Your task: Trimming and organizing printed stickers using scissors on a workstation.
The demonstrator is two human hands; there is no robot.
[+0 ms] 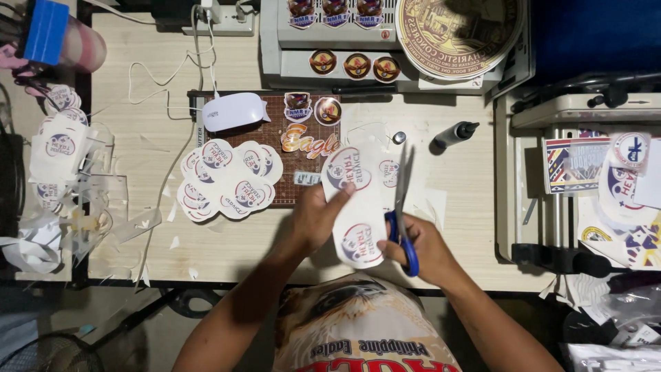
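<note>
Head view: left hand pinches sticker sheet mid-frame, right hand grips blue-handled scissors, blades parted; best rotate sheet, not scissors, around each round outline.

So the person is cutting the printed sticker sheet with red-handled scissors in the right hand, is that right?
Not quite: the head view shows the scissors have blue handles, not red. The right hand does hold them, cutting the printed sticker sheet, which the left hand steadies.
</note>
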